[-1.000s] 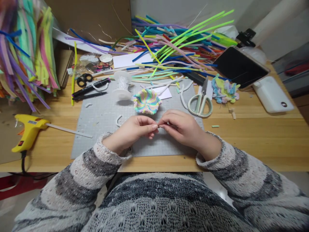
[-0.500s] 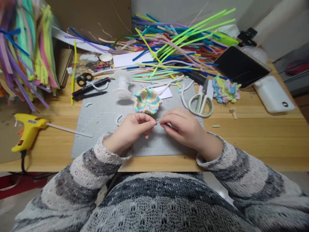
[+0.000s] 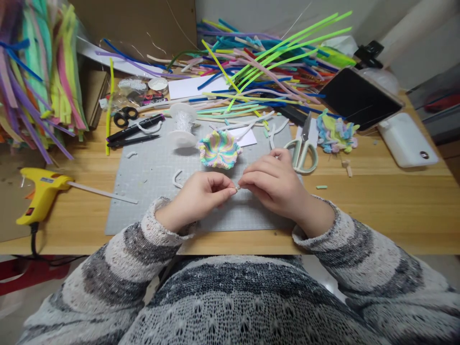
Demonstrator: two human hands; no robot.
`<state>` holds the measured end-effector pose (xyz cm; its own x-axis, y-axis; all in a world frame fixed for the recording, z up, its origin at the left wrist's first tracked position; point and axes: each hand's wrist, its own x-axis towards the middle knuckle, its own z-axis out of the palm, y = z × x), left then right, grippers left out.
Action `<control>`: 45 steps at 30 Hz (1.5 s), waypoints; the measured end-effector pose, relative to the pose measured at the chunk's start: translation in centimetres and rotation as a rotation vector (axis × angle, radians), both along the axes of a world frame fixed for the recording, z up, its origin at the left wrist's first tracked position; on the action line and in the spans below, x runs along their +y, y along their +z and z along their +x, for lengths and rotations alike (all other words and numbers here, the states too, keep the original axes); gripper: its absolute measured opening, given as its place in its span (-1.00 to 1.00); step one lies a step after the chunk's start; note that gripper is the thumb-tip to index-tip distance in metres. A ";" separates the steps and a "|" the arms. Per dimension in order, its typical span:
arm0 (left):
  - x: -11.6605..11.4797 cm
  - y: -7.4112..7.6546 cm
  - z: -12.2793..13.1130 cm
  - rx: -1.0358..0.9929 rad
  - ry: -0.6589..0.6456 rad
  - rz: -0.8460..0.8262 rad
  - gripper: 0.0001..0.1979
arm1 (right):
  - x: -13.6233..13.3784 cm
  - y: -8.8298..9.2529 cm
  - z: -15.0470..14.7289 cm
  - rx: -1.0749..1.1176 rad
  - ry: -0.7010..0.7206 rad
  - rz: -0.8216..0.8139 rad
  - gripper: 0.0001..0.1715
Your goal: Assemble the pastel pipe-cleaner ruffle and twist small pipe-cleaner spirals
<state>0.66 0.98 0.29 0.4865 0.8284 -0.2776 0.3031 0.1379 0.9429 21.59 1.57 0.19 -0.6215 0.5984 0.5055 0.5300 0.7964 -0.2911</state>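
Observation:
My left hand point(image 3: 201, 195) and my right hand point(image 3: 273, 182) meet over the grey cutting mat point(image 3: 151, 167), fingertips pinched together on a tiny pale piece I cannot make out. My right index finger is raised a little. Just beyond the hands sits a pastel, ruffled flower-shaped piece made of pipe cleaners point(image 3: 218, 149). A clear thread spool point(image 3: 182, 125) stands behind it to the left. Short white pipe-cleaner offcuts point(image 3: 177, 178) lie on the mat near my left hand.
Mint-handled scissors point(image 3: 302, 148) lie right of the mat. A yellow glue gun point(image 3: 42, 193) rests at the left edge. Loose coloured pipe cleaners point(image 3: 266, 72) cover the back; bundles point(image 3: 36, 81) hang at left. A tablet point(image 3: 355, 98), white box point(image 3: 406, 140), black pens point(image 3: 134, 130) and small scissors point(image 3: 125, 116) lie around.
Both hands stayed pinched together and shifted slightly. My right hand's fingers lifted and spread toward the scissors.

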 end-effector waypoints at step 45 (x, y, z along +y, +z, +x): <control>0.0 0.0 0.3 -0.168 0.057 -0.091 -0.83 | -0.3 0.3 0.0 0.019 -0.026 0.143 -0.92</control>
<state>0.93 0.97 0.24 0.4856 0.8310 -0.2714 0.1320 0.2372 0.9624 21.57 1.30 0.46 -0.5960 0.5356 0.5983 0.5466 0.8164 -0.1863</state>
